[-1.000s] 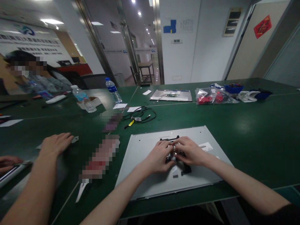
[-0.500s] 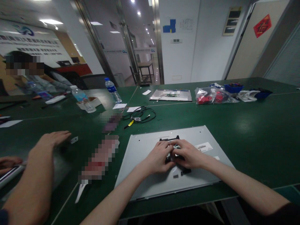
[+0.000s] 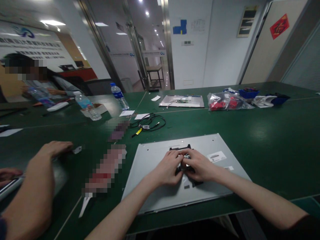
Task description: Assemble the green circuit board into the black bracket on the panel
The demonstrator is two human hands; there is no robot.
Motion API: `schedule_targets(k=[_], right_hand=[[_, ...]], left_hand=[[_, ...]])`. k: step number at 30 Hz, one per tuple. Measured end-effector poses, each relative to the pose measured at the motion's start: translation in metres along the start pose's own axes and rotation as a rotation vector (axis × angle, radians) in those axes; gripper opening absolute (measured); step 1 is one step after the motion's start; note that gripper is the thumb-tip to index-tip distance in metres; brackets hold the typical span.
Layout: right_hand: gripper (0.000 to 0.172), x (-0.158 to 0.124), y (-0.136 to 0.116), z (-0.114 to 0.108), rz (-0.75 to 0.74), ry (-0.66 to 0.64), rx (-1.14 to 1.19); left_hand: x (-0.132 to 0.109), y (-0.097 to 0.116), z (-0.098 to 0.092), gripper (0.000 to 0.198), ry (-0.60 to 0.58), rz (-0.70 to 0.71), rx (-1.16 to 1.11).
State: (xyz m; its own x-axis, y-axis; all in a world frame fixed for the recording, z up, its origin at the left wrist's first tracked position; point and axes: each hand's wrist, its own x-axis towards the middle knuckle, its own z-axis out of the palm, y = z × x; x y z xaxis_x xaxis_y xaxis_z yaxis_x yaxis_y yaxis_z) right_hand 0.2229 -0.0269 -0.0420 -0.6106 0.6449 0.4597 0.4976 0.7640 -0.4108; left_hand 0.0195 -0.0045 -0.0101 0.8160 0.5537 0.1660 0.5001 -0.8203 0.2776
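A flat grey metal panel (image 3: 150, 176), like the back of a display screen, lies on the table right before me. My left hand (image 3: 169, 168) and my right hand (image 3: 201, 165) meet over its middle, fingertips curled inward and nearly touching. Between them is a small dark part with shiny bits, mostly covered by the fingers. Both hands are closed around it; its kind is hidden. A black bracket strip (image 3: 180, 147) shows just beyond the fingers. White labels (image 3: 216, 156) are stuck on the panel to the right of my right hand.
A black cable (image 3: 160, 116) lies coiled beyond the panel. Farther back are another panel (image 3: 182, 101), a plastic bag with red items (image 3: 226, 101), blue bins (image 3: 248, 93) and water bottles (image 3: 119, 96). At left, a co-worker's arm (image 3: 37, 180) reaches over the table; another person sits behind.
My hands stay over the same spot on the panel, with only slight finger movement. The co-worker's hand at left shifts a little, as does the seated person behind.
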Motion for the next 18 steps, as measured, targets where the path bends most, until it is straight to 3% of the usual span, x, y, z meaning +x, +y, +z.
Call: schedule_targets(k=[18], right_hand=[[0.024, 0.000, -0.002, -0.012, 0.022, 0.009, -0.004]], left_hand=[[0.001, 0.003, -0.007, 0.034, -0.003, 0.028, -0.012]])
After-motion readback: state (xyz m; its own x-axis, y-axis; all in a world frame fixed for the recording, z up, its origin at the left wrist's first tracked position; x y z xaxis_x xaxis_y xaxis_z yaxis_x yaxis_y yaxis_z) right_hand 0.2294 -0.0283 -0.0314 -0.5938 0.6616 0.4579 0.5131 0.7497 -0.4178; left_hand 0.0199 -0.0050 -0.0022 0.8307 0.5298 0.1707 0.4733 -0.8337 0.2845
